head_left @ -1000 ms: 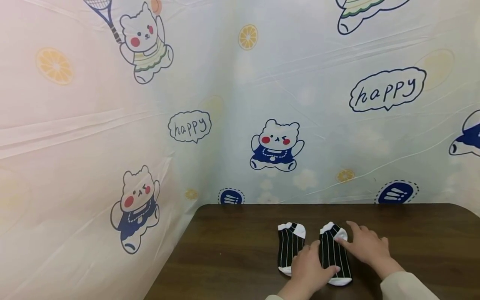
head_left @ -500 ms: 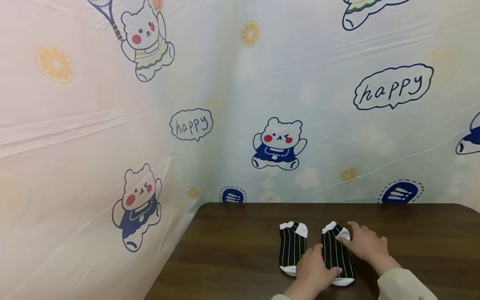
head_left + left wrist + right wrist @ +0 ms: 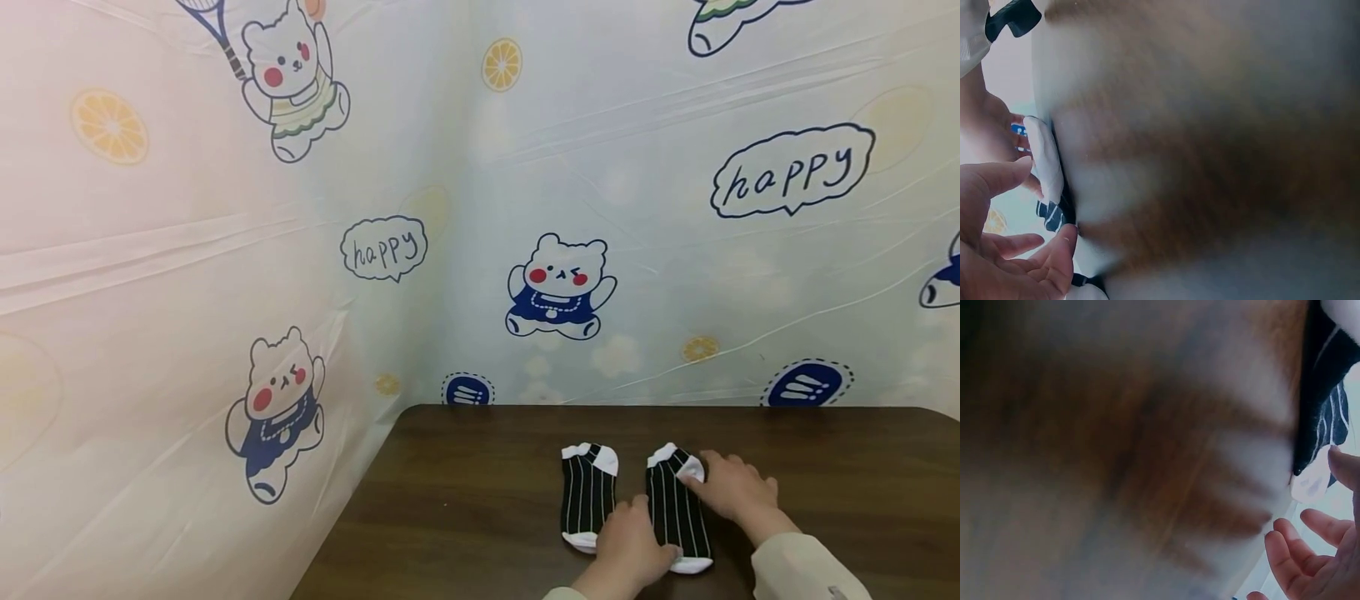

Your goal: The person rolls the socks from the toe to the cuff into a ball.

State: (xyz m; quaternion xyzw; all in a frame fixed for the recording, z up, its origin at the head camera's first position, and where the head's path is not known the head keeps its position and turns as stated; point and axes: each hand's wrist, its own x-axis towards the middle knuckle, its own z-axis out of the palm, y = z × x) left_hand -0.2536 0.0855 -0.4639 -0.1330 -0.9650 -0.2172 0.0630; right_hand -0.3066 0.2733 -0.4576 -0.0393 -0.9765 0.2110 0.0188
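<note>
Two black socks with thin white stripes and white cuffs, heels and toes lie side by side on the table. My left hand [image 3: 630, 542] is low between them, its thumb at the toe end of the right-hand sock [image 3: 678, 521] and its fingers close to the left-hand sock [image 3: 588, 496]. At the upper right edge of the right-hand sock is my right hand [image 3: 738, 492], thumb by the white heel. In the left wrist view, the left thumb and fingers stand apart beside the white toe [image 3: 1044, 159]. The right wrist view shows spread right fingers [image 3: 1285, 562] near the striped fabric.
The dark brown wooden table [image 3: 465, 492] reaches back to a pale hanging sheet [image 3: 420, 125] printed with bears, orange slices and "happy" bubbles. Another stretch of this sheet hangs along the table's left side.
The head view has shifted slightly, so the socks appear a little further right. My right fingers have come a bit closer to the right-hand sock. The left hand keeps nearly the same place.
</note>
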